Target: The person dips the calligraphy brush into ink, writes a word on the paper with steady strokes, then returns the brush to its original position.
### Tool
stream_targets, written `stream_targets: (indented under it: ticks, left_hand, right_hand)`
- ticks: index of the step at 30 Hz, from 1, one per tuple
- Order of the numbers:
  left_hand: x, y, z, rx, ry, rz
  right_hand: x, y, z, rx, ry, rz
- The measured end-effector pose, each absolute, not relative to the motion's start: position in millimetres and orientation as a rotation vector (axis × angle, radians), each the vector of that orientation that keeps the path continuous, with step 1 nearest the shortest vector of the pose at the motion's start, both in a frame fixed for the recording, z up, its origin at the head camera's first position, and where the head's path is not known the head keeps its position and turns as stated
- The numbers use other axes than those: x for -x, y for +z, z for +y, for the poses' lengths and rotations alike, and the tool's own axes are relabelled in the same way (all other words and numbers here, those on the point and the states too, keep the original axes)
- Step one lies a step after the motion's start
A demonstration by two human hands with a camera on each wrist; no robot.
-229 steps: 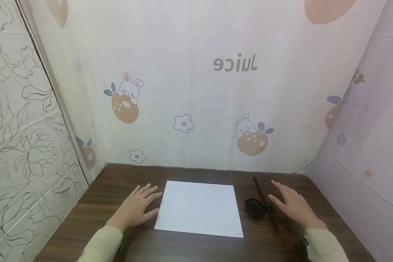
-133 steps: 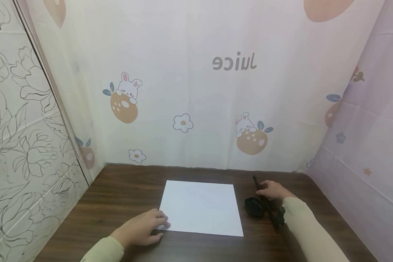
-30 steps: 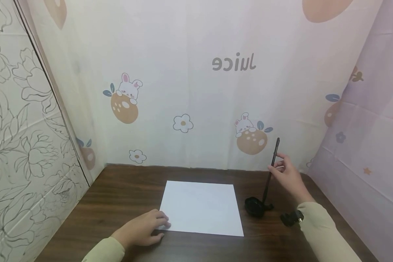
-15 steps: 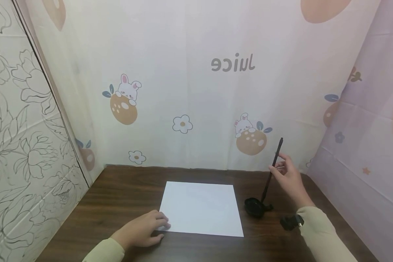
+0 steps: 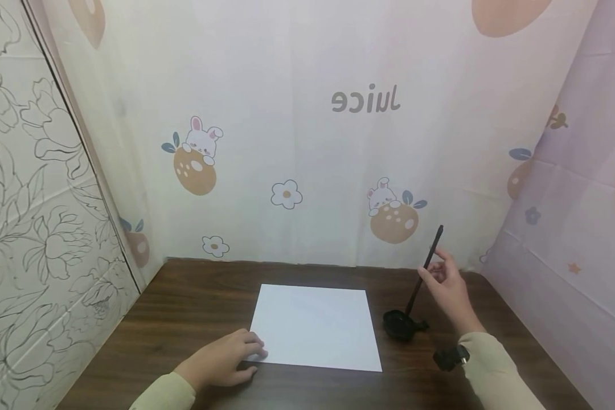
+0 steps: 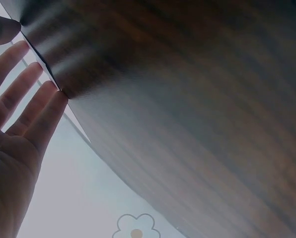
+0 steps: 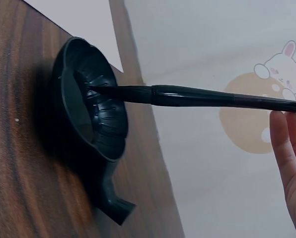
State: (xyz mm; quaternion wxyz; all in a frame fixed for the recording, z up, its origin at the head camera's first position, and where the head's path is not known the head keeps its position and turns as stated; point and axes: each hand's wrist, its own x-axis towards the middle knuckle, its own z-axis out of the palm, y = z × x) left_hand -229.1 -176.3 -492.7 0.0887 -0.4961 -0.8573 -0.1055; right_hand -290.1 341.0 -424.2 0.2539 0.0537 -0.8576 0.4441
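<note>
My right hand (image 5: 451,290) pinches a dark writing brush (image 7: 187,96) by the upper part of its handle. The brush slants, its tip pointing down within a black scalloped ink dish (image 7: 113,134); in the right wrist view the tip appears at the dish's inner wall, and dark liquid shows inside. That dish has a stem-like spout (image 7: 118,208) and sits right of a white sheet of paper (image 5: 315,327). My left hand (image 5: 220,357) rests at the paper's lower left corner, fingers relaxed; the left wrist view shows its palm and fingertips at the surface.
A brown wood-grain table (image 5: 184,307) bears everything. Behind it hangs a pale curtain (image 5: 297,142) printed with bunnies, flowers and fruit. Patterned cloth also closes the left and right sides. A black wrist device (image 5: 448,359) sits below my right wrist.
Earlier the brush lay across the dish's spout; my right hand has picked it up and tilted it upright, lowering it slightly just now. My left hand has moved onto the paper's near left corner.
</note>
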Motion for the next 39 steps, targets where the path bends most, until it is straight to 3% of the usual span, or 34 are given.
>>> stream_targets:
  ticks: [39]
  left_hand:
    - [228,-491,-175,1.464,-0.315,-2.536]
  right_hand:
    - [294,-444,343,-0.131,1.142,-2.355]
